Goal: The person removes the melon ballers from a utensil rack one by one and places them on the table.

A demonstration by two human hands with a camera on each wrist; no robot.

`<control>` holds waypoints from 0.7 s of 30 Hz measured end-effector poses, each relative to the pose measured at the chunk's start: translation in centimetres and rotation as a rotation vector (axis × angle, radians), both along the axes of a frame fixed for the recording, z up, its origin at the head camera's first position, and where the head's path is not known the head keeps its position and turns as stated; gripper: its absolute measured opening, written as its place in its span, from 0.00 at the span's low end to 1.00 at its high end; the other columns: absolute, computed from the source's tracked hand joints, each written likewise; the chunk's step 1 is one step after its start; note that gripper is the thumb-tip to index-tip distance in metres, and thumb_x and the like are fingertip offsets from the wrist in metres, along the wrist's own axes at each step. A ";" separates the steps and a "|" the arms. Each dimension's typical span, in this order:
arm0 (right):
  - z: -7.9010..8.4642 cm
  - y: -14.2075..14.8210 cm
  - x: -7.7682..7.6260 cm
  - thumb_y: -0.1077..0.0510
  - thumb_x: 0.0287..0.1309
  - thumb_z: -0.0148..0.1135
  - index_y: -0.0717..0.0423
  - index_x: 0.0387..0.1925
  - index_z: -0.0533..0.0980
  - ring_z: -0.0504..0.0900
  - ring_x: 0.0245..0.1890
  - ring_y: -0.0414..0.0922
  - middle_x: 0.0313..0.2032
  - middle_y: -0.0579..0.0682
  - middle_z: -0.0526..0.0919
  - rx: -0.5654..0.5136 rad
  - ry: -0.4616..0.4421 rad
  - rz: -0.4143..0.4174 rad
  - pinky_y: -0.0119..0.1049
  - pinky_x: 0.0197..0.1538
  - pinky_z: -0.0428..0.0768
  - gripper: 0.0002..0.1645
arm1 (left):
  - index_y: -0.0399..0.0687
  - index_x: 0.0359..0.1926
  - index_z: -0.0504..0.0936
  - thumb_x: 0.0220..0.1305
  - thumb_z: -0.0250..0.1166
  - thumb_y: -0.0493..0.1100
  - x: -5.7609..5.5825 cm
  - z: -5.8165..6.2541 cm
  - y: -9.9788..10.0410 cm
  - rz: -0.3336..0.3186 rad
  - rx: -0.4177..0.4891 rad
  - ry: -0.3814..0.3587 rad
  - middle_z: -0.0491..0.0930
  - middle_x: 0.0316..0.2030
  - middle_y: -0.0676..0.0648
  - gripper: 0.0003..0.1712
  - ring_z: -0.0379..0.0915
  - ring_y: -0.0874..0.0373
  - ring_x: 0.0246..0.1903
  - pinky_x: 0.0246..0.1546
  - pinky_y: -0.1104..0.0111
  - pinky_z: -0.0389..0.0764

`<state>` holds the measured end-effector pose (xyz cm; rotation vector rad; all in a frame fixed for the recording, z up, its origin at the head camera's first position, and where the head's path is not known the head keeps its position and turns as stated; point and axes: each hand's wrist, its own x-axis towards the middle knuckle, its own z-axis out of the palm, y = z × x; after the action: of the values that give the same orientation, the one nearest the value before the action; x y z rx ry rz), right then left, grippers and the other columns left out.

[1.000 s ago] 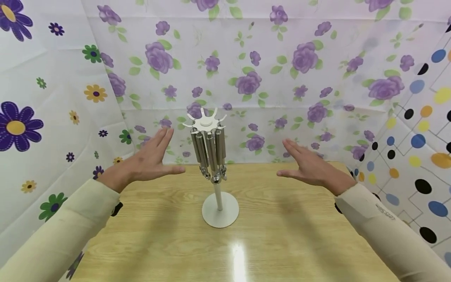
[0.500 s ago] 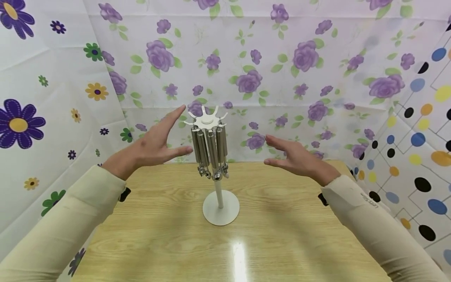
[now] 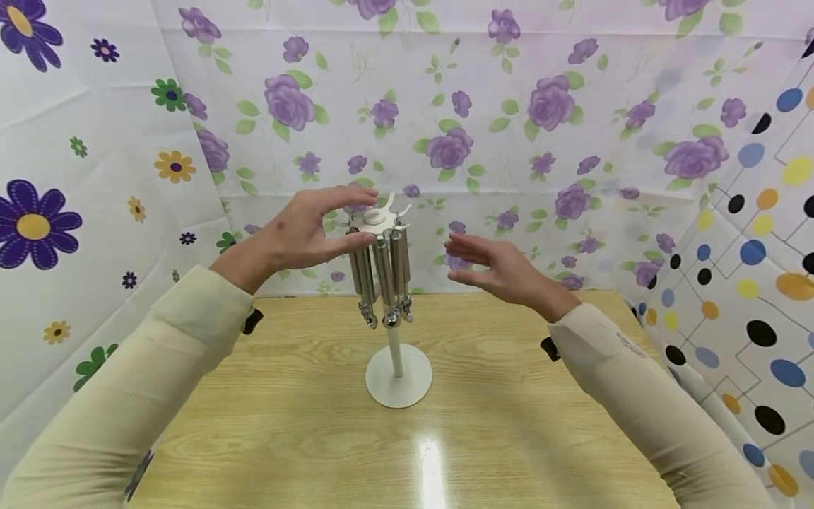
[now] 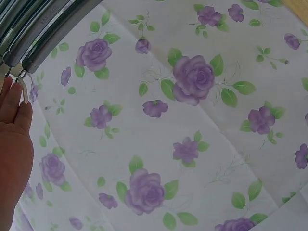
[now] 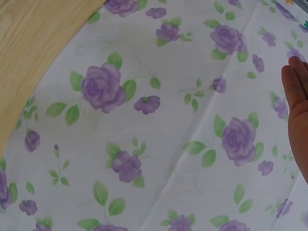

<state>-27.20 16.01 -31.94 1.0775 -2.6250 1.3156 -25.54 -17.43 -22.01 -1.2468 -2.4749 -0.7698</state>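
Note:
A white stand [image 3: 397,364] with a round base and a hooked top stands upright on the table. From its hooks hang several metal utensils with thick silver handles [image 3: 384,272]; their shiny lower ends are too small to identify. My left hand [image 3: 302,230] is at the stand's top, fingers over its far side and thumb along the near side, a gap between them. In the left wrist view the fingers [image 4: 14,108] are close beside the hooks and handles [image 4: 43,36]. To the right of the stand, my right hand [image 3: 502,272] hovers apart from it, fingers extended and holding nothing.
The light wood table [image 3: 305,424] bears the stand near its back edge. Behind hangs a cloth with purple roses [image 3: 448,150]. A daisy-print cloth [image 3: 95,212] closes the left side, and a dotted one [image 3: 750,290] the right.
My left hand has moved right, from beside the stand to around its top. My right hand has come left and slightly upward, nearer the stand. The stand stays in place.

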 end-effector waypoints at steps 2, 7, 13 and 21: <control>0.1 -0.4 -0.1 0.57 0.66 0.66 0.58 0.75 0.60 0.73 0.65 0.52 0.67 0.56 0.72 -0.030 -0.015 0.001 0.48 0.64 0.72 0.41 | 0.43 0.62 0.79 0.64 0.70 0.51 -0.2 -0.1 0.2 -0.017 0.023 0.010 0.76 0.63 0.44 0.29 0.61 0.48 0.70 0.68 0.50 0.63; 0.3 -1.6 -0.3 0.59 0.66 0.66 0.60 0.74 0.62 0.74 0.64 0.52 0.65 0.57 0.74 -0.077 -0.037 0.013 0.47 0.63 0.73 0.39 | 0.42 0.56 0.84 0.62 0.72 0.47 -0.6 -0.3 0.5 -0.025 0.054 0.012 0.79 0.60 0.45 0.23 0.65 0.48 0.68 0.67 0.52 0.65; 0.4 -3.0 -0.5 0.60 0.66 0.64 0.62 0.72 0.64 0.76 0.63 0.51 0.64 0.58 0.75 -0.144 -0.066 0.044 0.44 0.60 0.76 0.36 | 0.45 0.54 0.86 0.64 0.71 0.46 -0.7 -0.4 0.5 -0.021 0.034 0.007 0.81 0.57 0.45 0.19 0.70 0.46 0.64 0.66 0.51 0.67; 0.4 -5.0 -1.1 0.62 0.68 0.62 0.65 0.70 0.67 0.77 0.62 0.52 0.62 0.60 0.77 -0.196 -0.081 0.095 0.41 0.59 0.77 0.31 | 0.44 0.54 0.86 0.65 0.70 0.43 -0.8 -0.2 0.5 -0.038 0.009 0.058 0.82 0.56 0.43 0.17 0.73 0.46 0.62 0.63 0.50 0.71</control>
<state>-28.27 11.02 -31.52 1.1543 -2.4595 1.6293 -26.37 -16.92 -22.26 -1.2981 -2.4057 -0.7419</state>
